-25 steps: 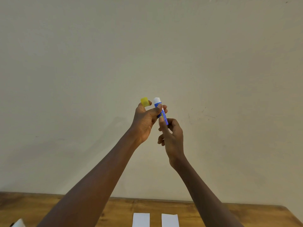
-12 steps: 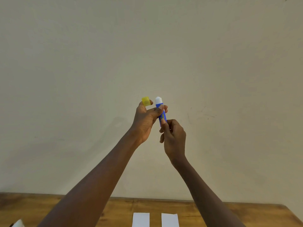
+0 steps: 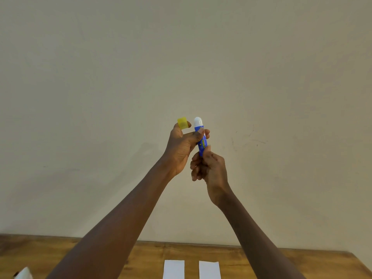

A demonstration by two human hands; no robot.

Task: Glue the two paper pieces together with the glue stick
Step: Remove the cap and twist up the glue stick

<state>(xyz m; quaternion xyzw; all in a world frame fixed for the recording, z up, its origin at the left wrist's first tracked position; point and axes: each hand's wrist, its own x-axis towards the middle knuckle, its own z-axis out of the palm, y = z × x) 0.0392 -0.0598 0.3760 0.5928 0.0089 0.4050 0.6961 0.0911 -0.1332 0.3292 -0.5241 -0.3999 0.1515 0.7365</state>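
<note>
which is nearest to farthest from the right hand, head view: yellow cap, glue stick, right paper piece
1. glue stick, held by the right hand
2. yellow cap, up-left, in the left hand
3. right paper piece, below on the table

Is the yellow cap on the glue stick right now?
No, the yellow cap is off, pinched in the left hand beside the glue stick, whose white tip is bare.

From my console I see 2 bare forearms, the left forearm [image 3: 120, 228] and the right forearm [image 3: 257, 234], both slim and long, uncovered as far back as my view reaches. The left hand [image 3: 179, 148] and the right hand [image 3: 213, 170] are bare too, with 1 pale, trimmed thumbnail [image 3: 200, 130] showing on the left.
</note>
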